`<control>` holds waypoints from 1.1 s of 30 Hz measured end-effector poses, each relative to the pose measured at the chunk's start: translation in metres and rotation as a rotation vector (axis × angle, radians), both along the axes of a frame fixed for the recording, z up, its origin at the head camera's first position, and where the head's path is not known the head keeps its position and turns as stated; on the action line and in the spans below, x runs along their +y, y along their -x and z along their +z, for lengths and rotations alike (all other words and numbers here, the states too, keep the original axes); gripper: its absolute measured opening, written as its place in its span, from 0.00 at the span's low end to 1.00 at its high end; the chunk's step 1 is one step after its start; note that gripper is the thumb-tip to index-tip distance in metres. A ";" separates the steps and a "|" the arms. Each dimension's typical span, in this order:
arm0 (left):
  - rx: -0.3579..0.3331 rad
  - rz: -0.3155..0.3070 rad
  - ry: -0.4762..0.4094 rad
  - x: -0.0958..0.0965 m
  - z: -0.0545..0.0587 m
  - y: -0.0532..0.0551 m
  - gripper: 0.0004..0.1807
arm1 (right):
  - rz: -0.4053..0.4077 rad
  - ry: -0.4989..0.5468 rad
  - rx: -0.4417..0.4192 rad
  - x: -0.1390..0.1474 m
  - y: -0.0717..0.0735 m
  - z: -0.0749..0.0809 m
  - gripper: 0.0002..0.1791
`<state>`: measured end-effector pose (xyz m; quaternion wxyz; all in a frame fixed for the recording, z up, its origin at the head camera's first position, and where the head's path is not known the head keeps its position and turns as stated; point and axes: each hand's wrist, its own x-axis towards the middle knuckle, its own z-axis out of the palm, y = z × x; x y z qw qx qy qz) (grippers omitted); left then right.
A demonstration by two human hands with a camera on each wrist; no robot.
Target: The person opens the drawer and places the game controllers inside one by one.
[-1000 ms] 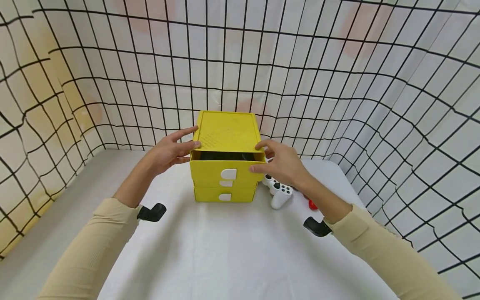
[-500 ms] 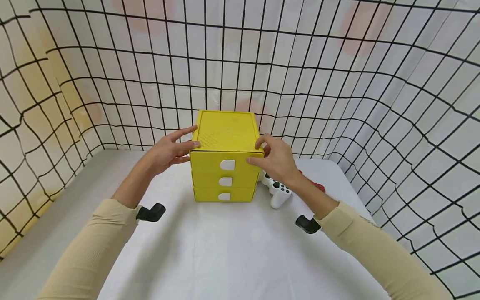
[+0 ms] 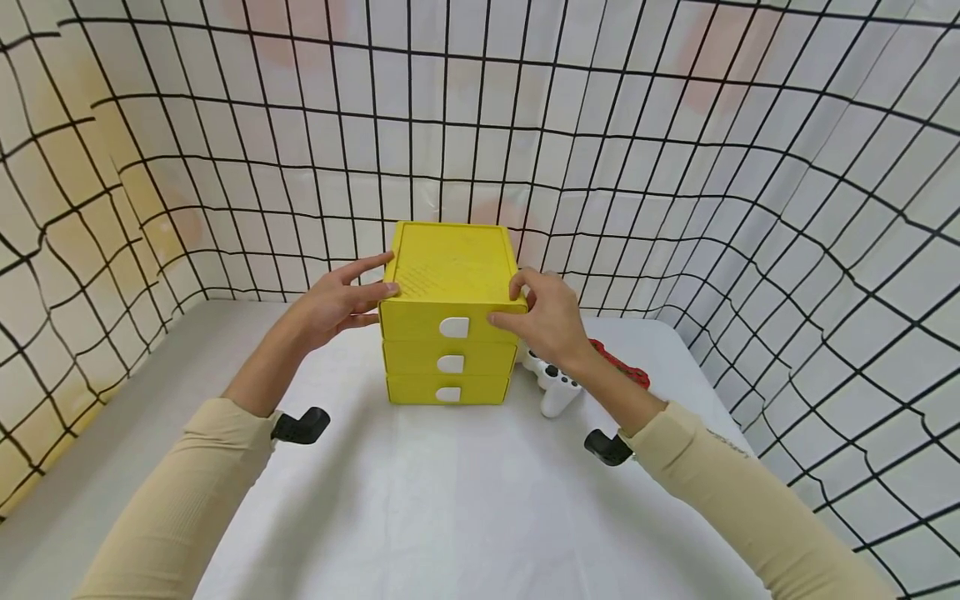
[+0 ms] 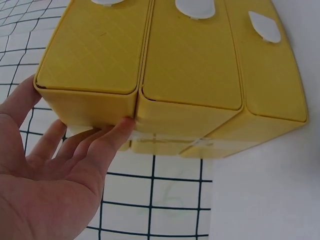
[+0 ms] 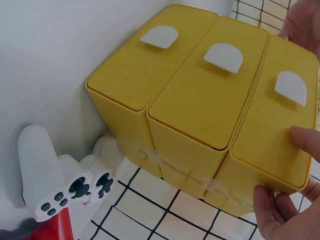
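A yellow cabinet (image 3: 450, 262) of three stacked drawers stands upright on the white table, each drawer front bearing a white rounded tab. The top drawer (image 3: 412, 321) sits flush with the cabinet's front. My left hand (image 3: 333, 304) steadies the cabinet's upper left side, its fingers spread along the wall and edge. At the upper right corner, my right hand (image 3: 551, 321) grips with the thumb on the top drawer's front and bent fingers on the side and top. In the right wrist view the thumb (image 5: 306, 140) presses near the edge of that front (image 5: 265, 135).
A white game controller (image 3: 557, 392) lies right of the cabinet, partly behind my right hand. A red object (image 3: 630, 372) lies beyond it, partly covered by my forearm. Black wire grid (image 3: 637, 125) encloses the table's back and sides.
The top drawer, standing partly out one second ago, has slid back in, my right thumb moving inward with it. More of the red object shows. The left hand has stayed in place.
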<state>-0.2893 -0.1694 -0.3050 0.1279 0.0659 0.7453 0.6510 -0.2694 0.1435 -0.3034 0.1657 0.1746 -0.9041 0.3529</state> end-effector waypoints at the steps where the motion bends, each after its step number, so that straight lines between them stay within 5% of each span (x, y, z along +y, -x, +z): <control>1: 0.000 -0.001 0.003 0.000 0.000 0.000 0.44 | 0.001 0.000 0.012 -0.001 0.001 -0.001 0.20; 17: -0.005 0.009 0.036 -0.002 0.003 -0.001 0.43 | -0.020 0.004 0.114 -0.010 0.003 -0.011 0.23; 25: -0.008 0.004 0.043 -0.002 0.000 -0.002 0.43 | -0.004 -0.016 -0.004 -0.003 -0.005 -0.002 0.21; 33: 0.002 0.006 0.037 -0.002 0.001 -0.002 0.43 | 0.018 -0.007 -0.127 0.008 -0.036 0.018 0.20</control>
